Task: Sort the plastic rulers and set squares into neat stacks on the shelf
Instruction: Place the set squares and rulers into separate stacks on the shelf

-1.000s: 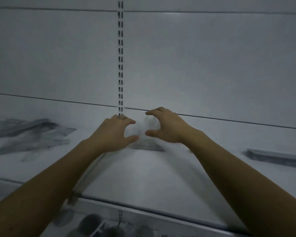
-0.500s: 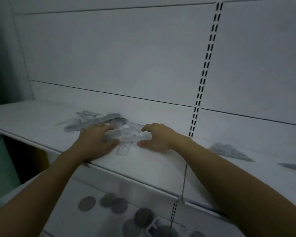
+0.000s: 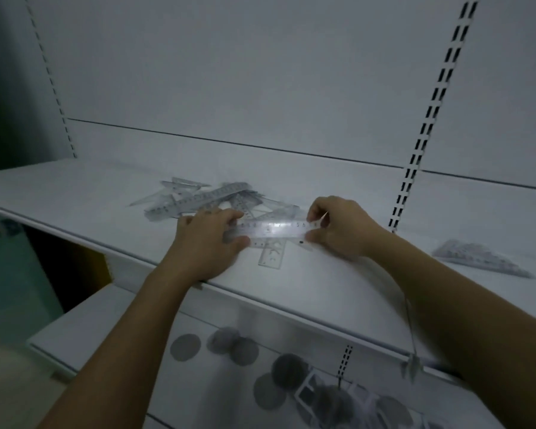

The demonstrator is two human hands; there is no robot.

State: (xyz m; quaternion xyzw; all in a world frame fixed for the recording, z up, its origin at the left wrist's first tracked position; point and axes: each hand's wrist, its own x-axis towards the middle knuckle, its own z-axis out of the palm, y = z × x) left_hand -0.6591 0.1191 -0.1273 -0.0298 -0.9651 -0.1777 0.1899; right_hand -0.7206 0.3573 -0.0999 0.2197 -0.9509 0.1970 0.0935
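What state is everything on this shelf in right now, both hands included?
Clear ruler: held by both ends, lying crosswise in front of the pile.
Left hand: grips the ruler's left end.
Right hand: pinches the ruler's right end.
Loose pile: jumbled rulers and set squares, unsorted.
Set square stack: lying flat to the right, apart from both hands.

Dim light fell on pale grey back panels (image 3: pixel 260 72) above a white flat shelf (image 3: pixel 59 196), split by a black-slotted upright (image 3: pixel 429 119); a teal wall (image 3: pixel 0 88) stood far left.
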